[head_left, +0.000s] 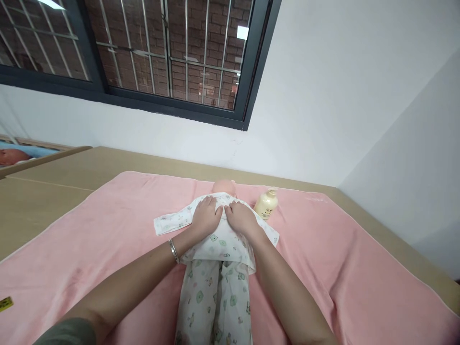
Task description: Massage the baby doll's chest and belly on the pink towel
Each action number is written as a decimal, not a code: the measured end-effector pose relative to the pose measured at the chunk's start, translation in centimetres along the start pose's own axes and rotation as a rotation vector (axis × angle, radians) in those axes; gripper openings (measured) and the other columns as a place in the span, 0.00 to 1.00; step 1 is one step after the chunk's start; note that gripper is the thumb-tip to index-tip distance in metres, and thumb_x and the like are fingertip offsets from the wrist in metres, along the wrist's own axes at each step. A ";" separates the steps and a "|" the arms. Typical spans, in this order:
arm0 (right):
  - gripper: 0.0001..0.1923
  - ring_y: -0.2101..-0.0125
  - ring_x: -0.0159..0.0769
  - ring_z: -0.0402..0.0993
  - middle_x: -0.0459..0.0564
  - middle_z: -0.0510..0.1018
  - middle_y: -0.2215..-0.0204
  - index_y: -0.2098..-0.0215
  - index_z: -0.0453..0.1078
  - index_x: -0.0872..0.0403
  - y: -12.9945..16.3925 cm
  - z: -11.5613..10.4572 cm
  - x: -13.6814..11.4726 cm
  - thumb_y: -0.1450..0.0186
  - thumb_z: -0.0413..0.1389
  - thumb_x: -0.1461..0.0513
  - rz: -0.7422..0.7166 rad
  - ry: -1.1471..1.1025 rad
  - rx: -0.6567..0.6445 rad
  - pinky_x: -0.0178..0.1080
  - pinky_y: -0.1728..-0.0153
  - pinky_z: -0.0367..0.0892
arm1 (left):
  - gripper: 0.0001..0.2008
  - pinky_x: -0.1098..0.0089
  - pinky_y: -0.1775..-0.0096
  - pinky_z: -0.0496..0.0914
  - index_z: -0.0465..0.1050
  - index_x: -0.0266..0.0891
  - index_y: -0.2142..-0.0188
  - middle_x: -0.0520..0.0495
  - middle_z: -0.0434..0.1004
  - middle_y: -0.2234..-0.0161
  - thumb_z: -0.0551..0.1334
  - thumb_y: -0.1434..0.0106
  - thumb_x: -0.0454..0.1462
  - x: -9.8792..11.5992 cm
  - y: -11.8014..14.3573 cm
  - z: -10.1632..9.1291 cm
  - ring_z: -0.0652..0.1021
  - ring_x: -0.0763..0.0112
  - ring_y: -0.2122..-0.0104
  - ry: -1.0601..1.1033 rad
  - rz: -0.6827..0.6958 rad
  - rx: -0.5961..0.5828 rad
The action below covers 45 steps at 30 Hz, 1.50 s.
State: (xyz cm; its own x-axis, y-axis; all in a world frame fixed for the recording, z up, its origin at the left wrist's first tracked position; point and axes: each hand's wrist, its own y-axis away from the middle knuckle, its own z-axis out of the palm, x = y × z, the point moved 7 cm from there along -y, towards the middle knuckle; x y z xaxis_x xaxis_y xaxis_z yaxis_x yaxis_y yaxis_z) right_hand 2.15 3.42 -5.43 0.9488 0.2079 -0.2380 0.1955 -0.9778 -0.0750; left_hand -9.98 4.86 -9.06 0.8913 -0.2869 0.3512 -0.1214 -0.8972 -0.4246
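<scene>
A baby doll [223,186] lies on its back on a pink towel [108,239], head toward the wall. It wears a white printed top [219,242] and matching trousers [215,302]. My left hand [206,216] rests palm down on the doll's chest, fingers pressing the top's fabric; a silver bracelet [174,250] sits on that wrist. My right hand [241,218] lies beside it on the chest, fingers curled on the same fabric near the collar. The hands almost touch. Whether either hand pinches the cloth is hard to tell.
A cream lotion bottle [266,203] with a pump stands right of the doll's head. The towel covers a beige table [53,187] set against a white wall under a barred window [161,52]. Another doll [12,155] lies in a crib at far left.
</scene>
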 end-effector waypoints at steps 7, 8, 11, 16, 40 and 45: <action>0.27 0.33 0.49 0.57 0.66 0.66 0.34 0.38 0.66 0.67 -1.2 1.0 1.1 0.23 0.40 0.56 -0.006 -0.011 0.024 0.46 0.35 0.52 | 0.25 0.51 0.37 0.62 0.67 0.28 0.39 0.30 0.70 0.38 0.48 0.27 0.41 1.6 1.7 -0.2 0.68 0.49 0.35 -0.069 0.022 0.036; 0.27 0.33 0.48 0.58 0.65 0.66 0.35 0.38 0.66 0.67 -1.3 1.0 1.1 0.23 0.40 0.57 -0.018 -0.016 0.029 0.46 0.35 0.51 | 0.26 0.49 0.37 0.62 0.65 0.26 0.38 0.28 0.69 0.37 0.48 0.27 0.40 2.1 2.1 -0.2 0.67 0.47 0.35 -0.076 0.039 0.023; 0.25 0.35 0.45 0.61 0.64 0.67 0.35 0.37 0.66 0.65 -1.5 1.1 1.2 0.24 0.41 0.59 -0.037 -0.029 0.048 0.44 0.35 0.51 | 0.27 0.48 0.36 0.60 0.63 0.24 0.36 0.27 0.64 0.34 0.48 0.28 0.39 3.0 2.9 -0.1 0.65 0.46 0.33 -0.072 0.086 -0.037; 0.24 0.36 0.50 0.63 0.65 0.67 0.35 0.37 0.66 0.64 -0.9 0.8 0.6 0.23 0.41 0.59 0.032 0.036 0.089 0.50 0.36 0.53 | 0.25 0.53 0.35 0.60 0.66 0.30 0.36 0.33 0.64 0.33 0.46 0.27 0.39 1.6 1.1 0.0 0.64 0.53 0.32 0.051 0.079 -0.160; 0.26 0.33 0.48 0.58 0.68 0.66 0.35 0.34 0.61 0.70 0.5 1.1 -1.9 0.25 0.40 0.64 -0.039 0.057 0.076 0.45 0.34 0.52 | 0.22 0.56 0.37 0.64 0.73 0.25 0.45 0.27 0.75 0.43 0.47 0.29 0.36 1.8 0.4 -1.6 0.74 0.52 0.40 -0.064 0.152 -0.100; 0.26 0.33 0.49 0.58 0.69 0.67 0.36 0.35 0.63 0.71 1.6 1.3 -3.4 0.28 0.42 0.69 -0.080 0.076 0.066 0.45 0.35 0.54 | 0.24 0.57 0.35 0.62 0.69 0.28 0.40 0.31 0.72 0.38 0.46 0.27 0.39 -0.1 -0.6 -0.9 0.71 0.55 0.37 0.040 0.067 -0.107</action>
State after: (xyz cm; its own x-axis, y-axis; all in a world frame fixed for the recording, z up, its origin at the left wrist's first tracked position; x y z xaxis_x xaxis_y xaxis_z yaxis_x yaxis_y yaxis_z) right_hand -1.12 1.23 -6.02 0.9474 0.2802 -0.1548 0.2568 -0.9539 -0.1552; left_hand -10.39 5.17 -8.13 0.8616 -0.3587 0.3591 -0.2279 -0.9056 -0.3578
